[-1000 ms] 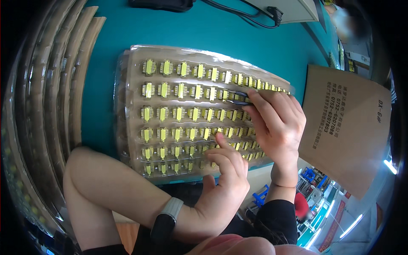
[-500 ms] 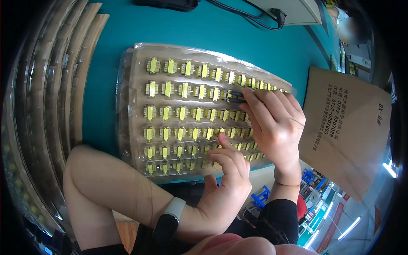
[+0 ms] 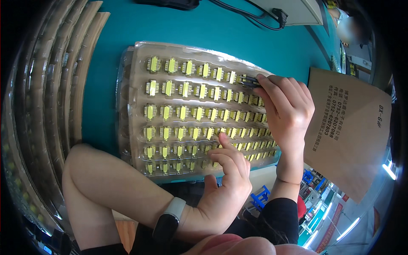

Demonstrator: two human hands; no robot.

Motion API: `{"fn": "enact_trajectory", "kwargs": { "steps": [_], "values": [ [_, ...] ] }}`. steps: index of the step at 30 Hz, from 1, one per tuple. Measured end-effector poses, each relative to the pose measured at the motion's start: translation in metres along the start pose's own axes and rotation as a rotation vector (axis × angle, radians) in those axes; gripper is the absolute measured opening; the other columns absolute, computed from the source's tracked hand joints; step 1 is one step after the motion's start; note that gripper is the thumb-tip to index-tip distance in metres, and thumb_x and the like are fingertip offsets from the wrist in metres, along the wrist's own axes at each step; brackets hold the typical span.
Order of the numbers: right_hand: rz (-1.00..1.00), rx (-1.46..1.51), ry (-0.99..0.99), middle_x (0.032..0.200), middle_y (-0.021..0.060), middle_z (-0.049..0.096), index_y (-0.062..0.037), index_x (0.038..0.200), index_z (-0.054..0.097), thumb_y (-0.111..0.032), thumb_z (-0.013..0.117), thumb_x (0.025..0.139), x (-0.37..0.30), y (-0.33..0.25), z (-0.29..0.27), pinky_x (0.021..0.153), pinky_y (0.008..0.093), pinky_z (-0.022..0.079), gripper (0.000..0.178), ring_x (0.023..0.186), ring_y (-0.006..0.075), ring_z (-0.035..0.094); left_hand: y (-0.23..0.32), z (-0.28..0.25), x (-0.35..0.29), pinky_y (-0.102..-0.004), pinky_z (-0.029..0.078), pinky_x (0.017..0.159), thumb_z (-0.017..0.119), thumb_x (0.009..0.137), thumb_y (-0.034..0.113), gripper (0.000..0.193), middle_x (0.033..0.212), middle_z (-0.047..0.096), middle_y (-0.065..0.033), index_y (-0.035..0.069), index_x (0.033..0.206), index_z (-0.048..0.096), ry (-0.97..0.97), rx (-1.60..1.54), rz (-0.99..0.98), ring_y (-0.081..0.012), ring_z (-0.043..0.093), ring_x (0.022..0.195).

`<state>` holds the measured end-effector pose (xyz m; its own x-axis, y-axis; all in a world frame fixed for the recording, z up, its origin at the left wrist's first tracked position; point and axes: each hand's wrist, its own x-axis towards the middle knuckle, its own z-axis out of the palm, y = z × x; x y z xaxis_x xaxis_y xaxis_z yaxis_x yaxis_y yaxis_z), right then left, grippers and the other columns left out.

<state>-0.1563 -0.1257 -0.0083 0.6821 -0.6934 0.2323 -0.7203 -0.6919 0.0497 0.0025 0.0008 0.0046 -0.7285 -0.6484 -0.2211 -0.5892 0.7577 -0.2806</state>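
Right hand on tweezers at the top row of a filled tray; left hand loosely open over the lower rows.
We observe the clear plastic tray [image 3: 138,85] at the centre of the frame, on the green tabletop [image 3: 238,40], bearing rows of yellow-topped components [image 3: 168,88]. The right hand [image 3: 291,110], right of centre, holds dark tweezers [image 3: 251,82] between thumb and fingers, tips at a top-row component; we cannot tell whether they grip it. The left hand [image 3: 229,176], lower centre, has its index finger extended to a component in the fourth row, thumb apart; we cannot confirm contact. We note stacked trays and cardboard [image 3: 76,85] at the left, a cardboard box [image 3: 340,157] at the right, and a black cable [image 3: 250,18] along the upper edge.
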Motion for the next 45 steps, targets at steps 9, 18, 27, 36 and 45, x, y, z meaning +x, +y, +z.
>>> {"fn": "enact_trajectory", "kwargs": {
  "steps": [9,18,27,36,45],
  "values": [
    [-0.022,0.005,0.014,0.077,0.0045,0.064,-0.0027,0.096,0.077,-0.006,0.085,0.073,0.003,0.005,-0.003,0.065,0.0372,0.048,0.024,0.070,0.0228,0.063,0.001,-0.003,0.001,-0.0444,0.054,0.089,0.064,0.084,0.023,0.043,0.123,0.072,-0.0297,-0.005,0.117,0.067,-0.012,-0.014,-0.008,-0.0303,0.067,0.093],
    [-0.049,0.006,0.022,0.085,0.0018,0.068,-0.0051,0.098,0.075,-0.011,0.082,0.074,-0.012,0.013,0.009,0.067,0.0354,0.049,0.025,0.074,0.0198,0.066,0.009,-0.003,0.006,-0.0429,0.049,0.092,0.052,0.099,0.018,0.038,0.132,0.066,-0.0375,-0.007,0.125,0.063,-0.080,-0.029,0.017,-0.0322,0.064,0.097],
    [-0.061,0.023,0.059,0.081,0.0025,0.064,-0.0035,0.098,0.075,-0.011,0.081,0.077,-0.006,0.008,0.009,0.067,0.0346,0.050,0.023,0.074,0.0193,0.065,0.008,0.008,-0.004,-0.0429,0.049,0.091,0.052,0.099,0.019,0.040,0.132,0.065,-0.0392,-0.007,0.127,0.062,-0.049,-0.060,0.049,-0.0325,0.064,0.098],
    [-0.038,0.011,0.036,0.081,0.0023,0.062,-0.0033,0.100,0.075,-0.011,0.080,0.077,-0.011,0.014,0.007,0.068,0.0340,0.051,0.024,0.074,0.0191,0.065,0.005,0.007,0.003,-0.0432,0.050,0.092,0.052,0.099,0.019,0.041,0.132,0.064,-0.0398,-0.008,0.129,0.061,-0.032,-0.070,0.080,-0.0337,0.064,0.099],
    [-0.053,-0.010,0.041,0.079,0.0018,0.061,-0.0031,0.097,0.075,-0.012,0.080,0.074,-0.014,0.015,0.011,0.066,0.0338,0.050,0.025,0.074,0.0185,0.065,0.005,0.010,0.003,-0.0440,0.049,0.092,0.052,0.099,0.019,0.041,0.132,0.064,-0.0398,-0.008,0.129,0.061,-0.041,-0.063,0.103,-0.0342,0.064,0.099]
  ]
}}
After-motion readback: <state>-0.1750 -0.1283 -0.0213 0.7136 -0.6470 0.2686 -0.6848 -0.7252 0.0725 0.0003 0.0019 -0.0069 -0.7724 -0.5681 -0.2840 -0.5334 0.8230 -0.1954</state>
